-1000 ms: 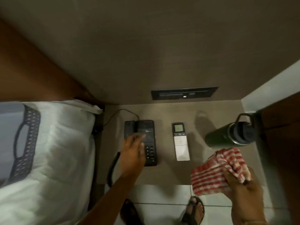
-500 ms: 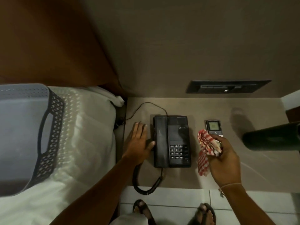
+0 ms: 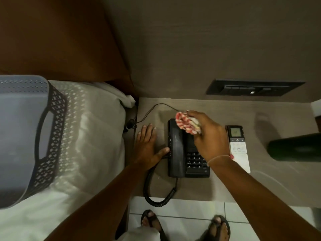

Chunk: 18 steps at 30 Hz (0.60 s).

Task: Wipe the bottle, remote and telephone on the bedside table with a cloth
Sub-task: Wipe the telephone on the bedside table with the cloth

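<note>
A black telephone [image 3: 180, 159] lies on the brown bedside table [image 3: 225, 108], its coiled cord hanging over the front edge. My right hand [image 3: 208, 138] holds a bunched red-and-white checked cloth [image 3: 186, 123] against the top end of the handset. My left hand [image 3: 148, 146] lies flat on the table beside the telephone, fingers spread, its thumb touching the telephone's left side. A white remote [image 3: 238, 148] with a small screen lies to the right of the telephone. The dark bottle [image 3: 295, 147] stands at the right edge, partly cut off.
A bed with white linen [image 3: 97, 136] adjoins the table's left side, and a grey laundry basket [image 3: 29, 136] sits on it. A dark switch panel [image 3: 253, 87] is set in the wall behind. Tiled floor and my sandalled feet [image 3: 184, 225] show below.
My right hand has carried the cloth from beside the remote leftwards onto the top of the telephone. My left hand stays flat beside the telephone. The view has shifted to centre on the telephone.
</note>
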Available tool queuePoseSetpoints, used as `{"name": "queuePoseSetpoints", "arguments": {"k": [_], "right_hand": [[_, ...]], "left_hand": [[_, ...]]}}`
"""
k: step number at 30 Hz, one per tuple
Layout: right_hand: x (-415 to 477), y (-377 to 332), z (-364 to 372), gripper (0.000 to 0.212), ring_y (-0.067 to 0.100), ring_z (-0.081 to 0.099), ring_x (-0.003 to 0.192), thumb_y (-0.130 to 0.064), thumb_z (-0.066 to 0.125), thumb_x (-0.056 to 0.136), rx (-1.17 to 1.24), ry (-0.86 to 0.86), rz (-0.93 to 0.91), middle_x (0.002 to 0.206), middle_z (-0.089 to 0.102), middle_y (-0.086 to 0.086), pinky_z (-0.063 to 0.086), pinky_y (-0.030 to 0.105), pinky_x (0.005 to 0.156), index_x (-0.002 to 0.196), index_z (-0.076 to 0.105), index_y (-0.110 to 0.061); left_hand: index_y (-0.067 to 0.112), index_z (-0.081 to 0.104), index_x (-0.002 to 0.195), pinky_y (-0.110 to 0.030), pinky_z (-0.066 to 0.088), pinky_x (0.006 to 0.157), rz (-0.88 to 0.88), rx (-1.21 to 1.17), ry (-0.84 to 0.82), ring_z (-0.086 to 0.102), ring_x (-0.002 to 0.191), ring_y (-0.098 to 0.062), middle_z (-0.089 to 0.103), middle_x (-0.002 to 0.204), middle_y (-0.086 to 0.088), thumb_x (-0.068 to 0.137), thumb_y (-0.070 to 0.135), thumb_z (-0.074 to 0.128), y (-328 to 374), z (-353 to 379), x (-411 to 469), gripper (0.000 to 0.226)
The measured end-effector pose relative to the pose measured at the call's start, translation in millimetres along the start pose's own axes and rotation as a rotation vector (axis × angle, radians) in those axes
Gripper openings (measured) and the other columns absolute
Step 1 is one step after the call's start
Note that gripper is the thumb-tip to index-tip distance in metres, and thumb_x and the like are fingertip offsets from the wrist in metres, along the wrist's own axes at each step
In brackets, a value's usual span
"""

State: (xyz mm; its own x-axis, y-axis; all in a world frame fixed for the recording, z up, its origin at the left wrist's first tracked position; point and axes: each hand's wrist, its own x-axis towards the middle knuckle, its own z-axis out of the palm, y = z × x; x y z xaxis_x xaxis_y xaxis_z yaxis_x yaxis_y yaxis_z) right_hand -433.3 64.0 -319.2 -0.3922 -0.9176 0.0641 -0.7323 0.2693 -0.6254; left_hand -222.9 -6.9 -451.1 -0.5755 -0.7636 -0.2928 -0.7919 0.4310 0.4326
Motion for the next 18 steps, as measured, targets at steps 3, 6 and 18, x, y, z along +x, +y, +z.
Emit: {"name": "queuePoseSetpoints", "arguments": {"k": [3,6,18], "right_hand": [[11.3,-1.6,26.9,0.062,0.020,0.045,0.132,0.003,0.066,0.075,-0.164,-0.235,-0.152,0.142,0.052,0.001,0.045,0.037,0.102,0.131,0.056,-0.021],[-2.9,2.3,43.7,0.069,0.025,0.040,0.137,0.009,0.066,0.069,-0.257,-0.334,-0.225,0.145,0.048,0.005,0.045,0.039,0.099,0.131,0.057,-0.019],[-145.0,5.3,24.4,0.043,0.000,0.068,0.081,-0.001,0.080,0.062,-0.098,-0.491,-0.244,0.092,0.074,-0.007,0.049,0.005,0.075,0.098,0.073,-0.024]], "left_hand": [[0.017,0.010,0.157,-0.045,-0.005,0.123,0.018,0.040,0.007,-0.015,0.151,-0.021,0.000,0.168,-0.007,0.075,0.090,0.018,-2.5,1.7,2.9,0.110],[0.017,0.012,0.157,-0.045,-0.006,0.122,0.028,0.063,0.008,-0.010,0.153,-0.025,0.001,0.168,-0.008,0.073,0.092,0.013,-3.6,0.7,5.0,0.113],[0.019,0.003,0.158,-0.048,-0.006,0.124,0.016,0.084,-0.040,-0.019,0.152,-0.025,-0.011,0.167,-0.006,0.076,0.088,0.020,-1.7,-4.0,4.7,0.109]]}}
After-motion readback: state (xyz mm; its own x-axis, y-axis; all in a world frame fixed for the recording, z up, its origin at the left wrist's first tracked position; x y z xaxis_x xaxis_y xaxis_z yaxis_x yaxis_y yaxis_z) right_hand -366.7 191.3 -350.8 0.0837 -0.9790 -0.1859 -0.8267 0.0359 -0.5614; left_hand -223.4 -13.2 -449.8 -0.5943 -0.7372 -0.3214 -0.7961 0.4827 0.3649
